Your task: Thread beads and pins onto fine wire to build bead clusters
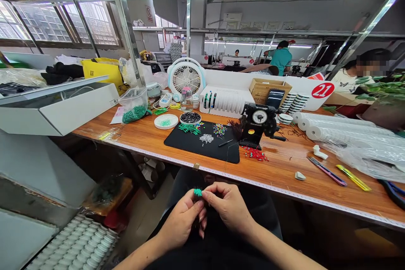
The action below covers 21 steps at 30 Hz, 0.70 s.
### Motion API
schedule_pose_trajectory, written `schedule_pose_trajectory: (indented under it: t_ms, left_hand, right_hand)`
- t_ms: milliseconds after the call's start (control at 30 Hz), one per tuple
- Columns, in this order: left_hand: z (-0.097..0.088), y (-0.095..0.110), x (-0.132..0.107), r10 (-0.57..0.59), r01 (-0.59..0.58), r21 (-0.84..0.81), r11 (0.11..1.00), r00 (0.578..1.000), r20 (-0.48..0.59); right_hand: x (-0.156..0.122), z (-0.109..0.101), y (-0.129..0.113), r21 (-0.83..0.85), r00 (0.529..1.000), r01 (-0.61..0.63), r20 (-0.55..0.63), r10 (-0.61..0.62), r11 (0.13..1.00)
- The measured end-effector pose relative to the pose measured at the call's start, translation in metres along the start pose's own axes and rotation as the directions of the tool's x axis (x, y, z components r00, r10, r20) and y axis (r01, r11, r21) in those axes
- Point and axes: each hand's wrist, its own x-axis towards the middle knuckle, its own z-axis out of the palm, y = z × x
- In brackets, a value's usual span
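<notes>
Left grip (181,221), right grip (228,206) clenched on green beaded piece (198,192); black mat (221,154) on worktop (284,164) at 12 o'clock, fan (186,76) beyond

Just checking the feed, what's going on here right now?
A seated person is pinching a small green bead cluster between the left hand and right hand, below the edge of a wooden bench. On the bench ahead lies a black mat holding coloured beads, beside a bag of green beads. A co-worker in teal stands farther back.
</notes>
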Motion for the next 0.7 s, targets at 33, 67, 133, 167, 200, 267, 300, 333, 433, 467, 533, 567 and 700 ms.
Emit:
schedule_pose_trajectory:
  t_ms: [33,67,133,167,200,267,300,333,433,467,533,567,700]
  left_hand:
    - [0.0,0.0,0.0,0.01,-0.01,-0.001,1.0,1.0,-0.013]
    - [0.0,-0.001,0.0,0.022,-0.022,-0.004,1.0,0.999,-0.029]
    - [-0.001,-0.002,-0.001,0.046,-0.047,-0.011,0.999,0.997,-0.068]
    - [-0.001,-0.003,-0.001,0.058,-0.06,-0.023,0.998,0.994,-0.088]
    - [-0.001,-0.003,-0.001,0.07,-0.075,-0.043,0.996,0.991,-0.11]
    - [-0.001,-0.001,-0.002,0.094,-0.11,-0.097,0.989,0.984,-0.155]
    - [0.0,0.0,-0.002,0.104,-0.126,-0.122,0.985,0.979,-0.173]
    - [0.001,0.001,-0.002,0.112,-0.14,-0.142,0.98,0.976,-0.188]
    - [0.004,0.006,-0.003,0.114,-0.151,-0.169,0.974,0.972,-0.207]
    - [0.005,0.006,-0.003,0.107,-0.144,-0.174,0.974,0.972,-0.21]
    - [0.005,0.007,-0.004,0.098,-0.136,-0.166,0.977,0.971,-0.218]
    - [0.005,0.006,-0.005,0.103,-0.138,-0.15,0.979,0.97,-0.221]
    - [0.001,0.003,-0.007,0.148,-0.157,-0.02,0.987,0.96,-0.239]
  right_hand:
    - [0.0,0.0,0.001,-0.005,1.0,-0.002,-0.01,0.002,1.0]
    - [-0.001,0.0,0.001,-0.012,1.0,-0.002,-0.021,0.002,1.0]
    - [-0.001,-0.001,0.002,-0.016,1.0,-0.007,-0.031,0.006,1.0]
    - [-0.001,-0.001,0.003,0.001,0.999,-0.02,-0.025,0.02,1.0]
    - [-0.002,-0.002,0.003,0.044,0.999,-0.045,-0.012,0.045,0.998]
    - [-0.003,-0.003,0.005,0.21,0.991,-0.129,0.043,0.123,0.969]
    - [-0.003,-0.003,0.006,0.313,0.983,-0.18,0.084,0.162,0.932]
    - [-0.004,-0.003,0.006,0.41,0.974,-0.225,0.129,0.188,0.884]
    - [-0.007,-0.003,0.007,0.577,0.952,-0.299,0.241,0.192,0.76]
    - [-0.009,-0.003,0.006,0.606,0.947,-0.31,0.263,0.183,0.732]
    - [-0.011,-0.002,0.004,0.659,0.941,-0.327,0.296,0.167,0.677]
    - [-0.012,-0.001,0.003,0.685,0.938,-0.335,0.306,0.161,0.647]
    - [-0.013,0.0,0.002,0.762,0.926,-0.373,0.337,0.168,0.529]
